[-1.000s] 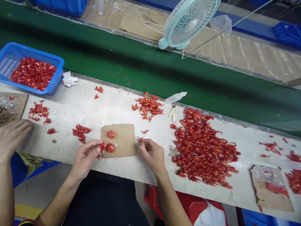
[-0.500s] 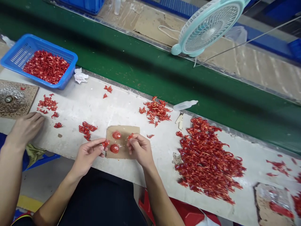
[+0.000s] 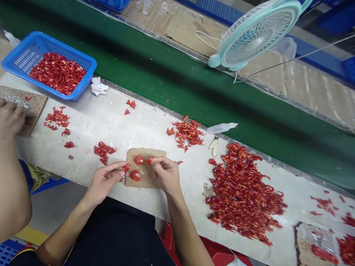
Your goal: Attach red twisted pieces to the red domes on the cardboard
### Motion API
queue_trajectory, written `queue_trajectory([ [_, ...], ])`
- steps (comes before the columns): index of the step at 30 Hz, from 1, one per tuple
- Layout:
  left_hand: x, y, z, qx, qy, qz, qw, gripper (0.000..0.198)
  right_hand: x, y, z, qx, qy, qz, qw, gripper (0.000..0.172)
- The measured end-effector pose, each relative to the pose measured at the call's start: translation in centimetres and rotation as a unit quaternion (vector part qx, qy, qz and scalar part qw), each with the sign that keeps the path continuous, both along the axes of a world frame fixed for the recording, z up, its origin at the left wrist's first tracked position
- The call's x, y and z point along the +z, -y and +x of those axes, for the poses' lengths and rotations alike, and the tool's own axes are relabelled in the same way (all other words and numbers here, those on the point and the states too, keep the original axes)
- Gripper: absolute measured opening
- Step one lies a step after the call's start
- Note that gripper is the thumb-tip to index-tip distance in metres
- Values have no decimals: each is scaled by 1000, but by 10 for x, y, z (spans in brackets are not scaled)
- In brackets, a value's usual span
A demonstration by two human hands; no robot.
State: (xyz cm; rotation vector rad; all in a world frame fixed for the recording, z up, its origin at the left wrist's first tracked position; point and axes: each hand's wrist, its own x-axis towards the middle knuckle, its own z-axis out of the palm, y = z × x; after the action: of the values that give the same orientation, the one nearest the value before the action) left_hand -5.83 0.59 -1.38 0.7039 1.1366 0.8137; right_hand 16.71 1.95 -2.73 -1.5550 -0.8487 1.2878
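Observation:
My left hand [image 3: 107,180] pinches a small red plastic piece [image 3: 126,168] at the left edge of a brown cardboard square [image 3: 148,176]. My right hand [image 3: 165,173] pinches another small red piece [image 3: 149,161] over the same cardboard. Two round red blobs [image 3: 137,167] sit on the cardboard between my hands. A large heap of red pieces [image 3: 244,190] lies to the right of my right hand.
A blue basket [image 3: 16,61] full of red pieces stands far left. Small red piles [image 3: 186,132] dot the white bench. A co-worker's hand [image 3: 10,119] rests on a board at left. A green conveyor belt [image 3: 177,85], a small fan [image 3: 256,35] and a clear bottle [image 3: 222,128] lie beyond.
My right hand moved left from the bench onto the cardboard with a red piece. The co-worker's hand drew back to the left board. The view shifted slightly right.

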Motion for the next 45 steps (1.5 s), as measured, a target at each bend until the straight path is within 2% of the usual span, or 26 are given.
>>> queue_trajectory([
  [5,-1,2,-1,-3,15,1,1000,36,-2,-4,-8,6,-4,-34,999,20],
  [12,-4,2,1,17,37,-4,999,34,-3,-4,-15,3,-8,-29,1000,20],
  [20,-7,2,13,27,78,-9,997,31,17,3,-17,5,-160,-69,985,23],
  [23,-10,2,21,27,88,-1,996,30,23,9,-20,19,-185,-60,981,22],
  [30,-7,5,29,25,74,34,996,27,21,19,-26,40,-117,-7,992,18],
  [34,-3,5,31,21,61,50,997,25,27,18,-30,43,-81,18,996,16],
  [39,-2,5,33,31,43,62,997,25,33,19,-34,26,-31,56,998,13],
  [45,-1,6,34,40,31,93,994,23,33,27,-41,-4,-18,66,998,8],
])
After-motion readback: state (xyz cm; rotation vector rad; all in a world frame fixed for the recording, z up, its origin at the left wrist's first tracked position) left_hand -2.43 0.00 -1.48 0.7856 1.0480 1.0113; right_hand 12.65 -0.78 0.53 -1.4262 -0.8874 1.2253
